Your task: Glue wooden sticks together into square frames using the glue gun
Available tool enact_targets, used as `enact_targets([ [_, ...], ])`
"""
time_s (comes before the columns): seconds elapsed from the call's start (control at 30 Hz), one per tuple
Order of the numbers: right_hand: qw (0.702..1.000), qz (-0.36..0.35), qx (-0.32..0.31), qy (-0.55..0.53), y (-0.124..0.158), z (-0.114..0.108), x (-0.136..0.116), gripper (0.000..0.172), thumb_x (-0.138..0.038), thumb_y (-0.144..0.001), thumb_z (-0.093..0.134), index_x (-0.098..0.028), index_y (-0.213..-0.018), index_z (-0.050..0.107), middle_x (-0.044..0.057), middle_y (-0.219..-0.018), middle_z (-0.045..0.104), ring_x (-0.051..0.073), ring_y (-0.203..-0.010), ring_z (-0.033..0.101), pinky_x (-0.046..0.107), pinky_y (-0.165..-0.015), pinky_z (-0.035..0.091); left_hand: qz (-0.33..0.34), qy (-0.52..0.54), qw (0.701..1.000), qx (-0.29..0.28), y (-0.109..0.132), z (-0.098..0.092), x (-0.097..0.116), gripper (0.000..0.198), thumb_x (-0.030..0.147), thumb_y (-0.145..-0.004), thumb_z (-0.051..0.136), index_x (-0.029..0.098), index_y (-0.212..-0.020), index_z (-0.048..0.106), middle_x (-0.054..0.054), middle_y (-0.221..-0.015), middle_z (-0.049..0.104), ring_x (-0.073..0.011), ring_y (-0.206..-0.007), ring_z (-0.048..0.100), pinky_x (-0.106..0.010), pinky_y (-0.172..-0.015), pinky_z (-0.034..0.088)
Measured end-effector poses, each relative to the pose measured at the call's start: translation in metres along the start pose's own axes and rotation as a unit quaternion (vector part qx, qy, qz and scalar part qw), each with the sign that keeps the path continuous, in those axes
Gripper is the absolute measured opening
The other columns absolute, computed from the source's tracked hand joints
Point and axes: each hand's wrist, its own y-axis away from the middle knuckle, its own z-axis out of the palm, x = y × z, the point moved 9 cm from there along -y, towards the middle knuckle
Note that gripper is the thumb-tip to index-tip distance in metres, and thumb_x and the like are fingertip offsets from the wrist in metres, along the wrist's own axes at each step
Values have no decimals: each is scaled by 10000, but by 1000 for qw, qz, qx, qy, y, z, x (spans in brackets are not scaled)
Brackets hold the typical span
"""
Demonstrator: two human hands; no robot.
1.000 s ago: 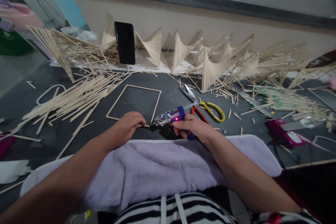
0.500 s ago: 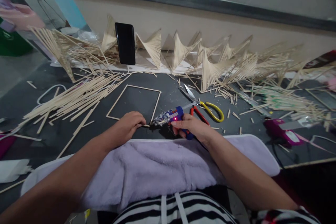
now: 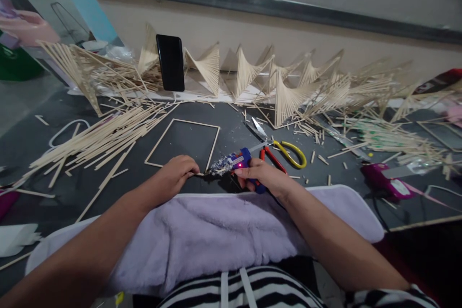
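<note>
A four-sided frame of thin wooden sticks (image 3: 196,123) lies on the dark table in front of me. My left hand (image 3: 179,173) is closed at its near side, fingertips pinched on the stick close to the near right corner. Wrapped around the handle of a blue hot glue gun (image 3: 242,158) is my right hand (image 3: 257,173). The gun's red light is lit, and ragged, pale material covers its front. Its nozzle points left at that same corner; whether it touches the wood I cannot tell.
Scissors with yellow handles (image 3: 294,155) and a red-handled tool (image 3: 274,161) lie beyond my right hand. Loose sticks (image 3: 104,137) spread at left. A black phone (image 3: 170,62) stands among twisted stick shapes (image 3: 249,74) along the wall. A lilac towel (image 3: 216,236) covers the near edge.
The view has shifted very slightly. Both hands, the glue gun and the stick frame keep nearly the same places relative to one another.
</note>
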Motion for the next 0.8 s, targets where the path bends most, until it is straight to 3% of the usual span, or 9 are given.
enact_targets([
  [0.8, 998, -36, -37, -33, -4, 5, -4, 290, -406, -674, 667, -148, -764, 570, 18, -607, 632, 66, -394, 424, 200, -389, 267, 3, -2, 1000, 1, -1, -1, 2, 176, 113, -863, 395, 172, -872, 561, -51, -864, 598, -153, -832, 524, -294, -770, 421],
])
